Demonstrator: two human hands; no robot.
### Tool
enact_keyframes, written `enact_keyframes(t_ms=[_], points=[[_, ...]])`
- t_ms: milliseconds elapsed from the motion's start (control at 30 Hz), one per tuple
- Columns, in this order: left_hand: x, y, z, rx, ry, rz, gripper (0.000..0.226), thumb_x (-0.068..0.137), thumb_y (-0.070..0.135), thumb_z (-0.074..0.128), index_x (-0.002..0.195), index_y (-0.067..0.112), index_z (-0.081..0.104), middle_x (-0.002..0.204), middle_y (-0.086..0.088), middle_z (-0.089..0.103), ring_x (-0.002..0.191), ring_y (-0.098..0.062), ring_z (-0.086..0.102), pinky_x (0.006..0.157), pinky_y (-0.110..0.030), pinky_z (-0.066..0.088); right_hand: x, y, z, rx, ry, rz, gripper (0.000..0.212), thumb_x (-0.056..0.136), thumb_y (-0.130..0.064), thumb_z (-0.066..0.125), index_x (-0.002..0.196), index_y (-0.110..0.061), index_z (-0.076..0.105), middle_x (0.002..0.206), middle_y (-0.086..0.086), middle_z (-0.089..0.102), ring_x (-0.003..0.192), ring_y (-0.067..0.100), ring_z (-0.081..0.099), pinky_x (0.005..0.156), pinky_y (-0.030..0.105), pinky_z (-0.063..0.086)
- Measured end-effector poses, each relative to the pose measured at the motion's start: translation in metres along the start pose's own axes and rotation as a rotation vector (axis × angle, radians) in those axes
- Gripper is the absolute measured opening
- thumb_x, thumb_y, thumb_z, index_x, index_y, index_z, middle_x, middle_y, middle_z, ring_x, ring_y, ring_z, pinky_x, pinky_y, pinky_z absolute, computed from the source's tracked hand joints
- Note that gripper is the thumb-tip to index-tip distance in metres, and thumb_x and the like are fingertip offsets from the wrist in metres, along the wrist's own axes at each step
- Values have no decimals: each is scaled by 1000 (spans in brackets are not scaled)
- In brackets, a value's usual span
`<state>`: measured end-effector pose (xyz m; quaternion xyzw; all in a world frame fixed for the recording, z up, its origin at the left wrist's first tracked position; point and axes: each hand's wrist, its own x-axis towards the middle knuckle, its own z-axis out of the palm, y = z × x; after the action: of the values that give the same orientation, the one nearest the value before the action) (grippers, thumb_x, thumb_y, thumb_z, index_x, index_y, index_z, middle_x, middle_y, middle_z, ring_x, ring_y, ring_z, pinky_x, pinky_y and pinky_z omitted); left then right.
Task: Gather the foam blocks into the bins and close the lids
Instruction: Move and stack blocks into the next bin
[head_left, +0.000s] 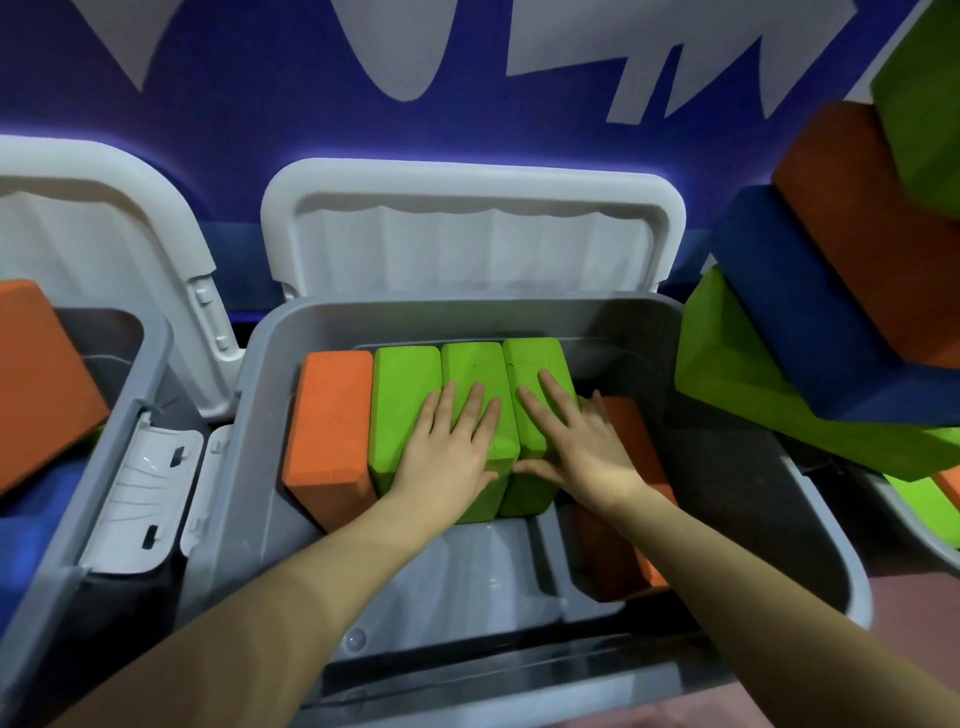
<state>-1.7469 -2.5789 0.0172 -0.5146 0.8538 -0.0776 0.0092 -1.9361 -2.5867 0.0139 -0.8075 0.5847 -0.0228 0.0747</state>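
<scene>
A grey bin (270, 395) stands open in front of me, its white lid (467, 228) leaning back against the wall. Inside, an orange foam block (330, 421) and three green foam blocks (400, 395) stand side by side on edge. My left hand (452, 447) lies flat with straight fingers on the middle green blocks. My right hand (576, 441) lies flat on the rightmost green block (535, 364). Another orange block (618, 535) lies lower in the bin under my right forearm.
A second open grey bin (130, 395) at the left holds an orange block (36, 374) and blue foam. At the right, a pile of green (748, 384), blue (810, 317) and orange (862, 218) blocks leans over another bin's rim (914, 525). A purple wall stands behind.
</scene>
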Motion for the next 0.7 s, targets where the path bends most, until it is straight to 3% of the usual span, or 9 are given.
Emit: enact_keyframes(t_ms=[67, 100, 167, 300, 367, 467, 533, 600, 700], points=[[-4, 5, -1, -1, -61, -13, 94, 67, 59, 74, 141, 10, 44, 144, -17, 44, 130, -44, 42, 109, -51, 31, -3, 0, -4, -47, -29, 30, 100, 72, -81, 36, 152, -31, 6, 161, 10, 5, 133, 51, 33, 111, 64, 19], [-4, 4, 1, 5, -48, 2, 91, 76, 58, 67, 147, 10, 34, 150, -17, 35, 136, -44, 34, 113, -51, 24, -6, 2, -4, -66, -49, 43, 103, 70, -83, 39, 148, -34, -8, 161, 4, -7, 140, 47, 22, 116, 57, 11], [-1, 2, 1, 4, 28, 13, 86, 87, 56, 56, 151, 11, 21, 156, -16, 19, 141, -43, 22, 116, -50, 13, -7, 4, -6, -83, -70, 55, 102, 75, -78, 45, 145, -38, -17, 160, -3, -18, 145, 43, 10, 118, 47, 4], [-2, -4, -6, -54, -71, -3, 90, 61, 59, 79, 134, 12, 55, 138, -13, 53, 124, -41, 51, 104, -50, 39, -7, -3, -13, -109, -98, 83, 96, 83, -69, 49, 149, -40, -13, 159, -6, -21, 146, 42, -1, 118, 47, 0], [-3, -8, -5, -115, -31, 33, 88, 72, 58, 71, 143, 14, 43, 148, -13, 41, 134, -42, 38, 111, -51, 27, -10, -6, -16, -112, -114, 104, 97, 82, -70, 51, 148, -42, -14, 158, -7, -22, 146, 41, -5, 117, 49, 0], [-5, -10, -11, -183, -29, 35, 82, 89, 59, 45, 153, 19, 13, 160, -8, 6, 146, -36, 6, 118, -45, 0, -16, -8, -25, -99, -132, 103, 97, 80, -72, 51, 149, -43, -10, 159, -10, -18, 146, 38, -9, 117, 49, 7], [-10, -10, -17, -245, -38, 19, 79, 86, 62, 34, 150, 16, 26, 158, -12, 18, 144, -37, 17, 117, -47, 9, -22, -9, -33, -116, -100, 74, 93, 80, -72, 50, 150, -42, -3, 160, -10, -12, 147, 34, -7, 117, 47, 12], [-16, -11, -30, -290, -12, -17, 73, 86, 57, 36, 141, 10, 45, 149, -17, 38, 137, -39, 35, 113, -49, 24, -29, -12, -43, -143, -41, 52, 87, 83, -71, 49, 151, -41, 5, 161, -10, -5, 148, 31, -2, 116, 43, 16], [-26, -19, -54, -342, 32, -99, 64, 96, 44, 44, 150, 12, 27, 158, -13, 19, 145, -32, 17, 118, -40, 10, -39, -19, -66, -122, 121, 0, 73, 85, -59, 57, 148, -31, 34, 156, 1, 29, 141, 34, 29, 106, 47, 37]])
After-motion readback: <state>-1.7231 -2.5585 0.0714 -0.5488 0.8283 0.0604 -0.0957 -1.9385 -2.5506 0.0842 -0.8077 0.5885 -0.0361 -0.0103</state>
